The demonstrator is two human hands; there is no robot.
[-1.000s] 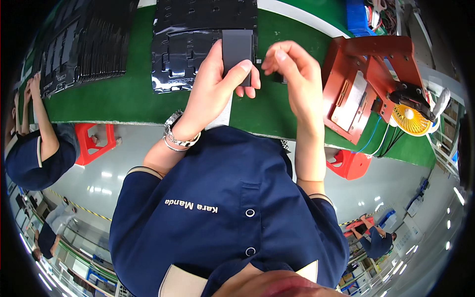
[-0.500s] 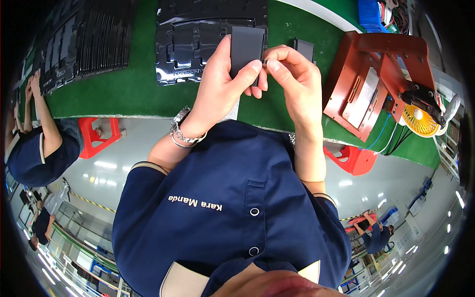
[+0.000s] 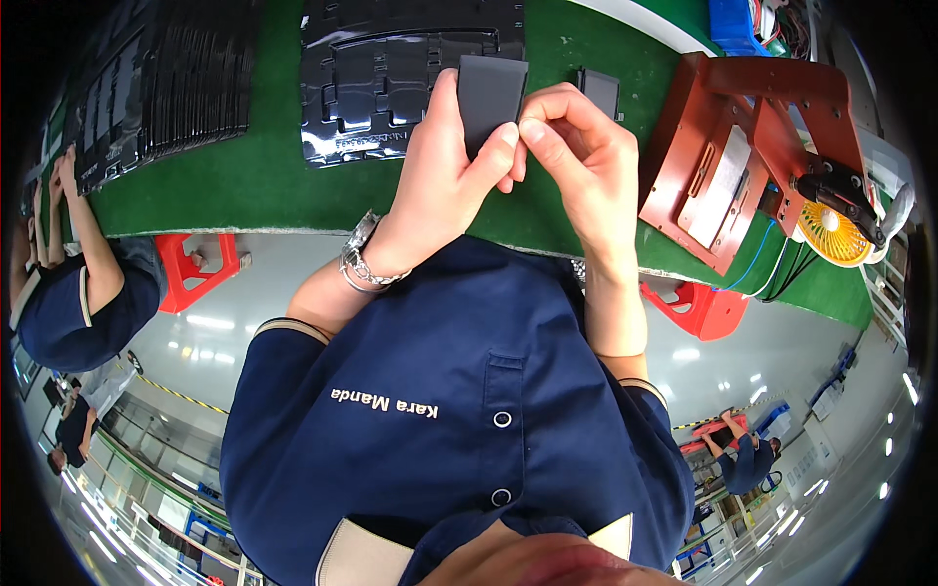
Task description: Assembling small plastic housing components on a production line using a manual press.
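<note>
My left hand is closed round a dark grey, flat rectangular piece, held upright above the near part of the table. Its thumb presses along the piece's lower right side. At that same right edge, my right hand pinches thumb and forefinger together. What lies between those fingertips is too small and hidden to make out. Behind my left hand lies a glossy black moulded plastic tray. A similar small dark flat piece rests on the green table beyond my right hand.
A tall stack of black plastic trays stands at the left. On the right are a reddish-brown metal fixture, a yellow fan and cables. A blue bin sits at the far right. Another person's arms reach the table's left end.
The flat piece has tilted slightly in my left hand. My right fingertips stay at its edge, and the small dark bit seen between them before is now hidden.
</note>
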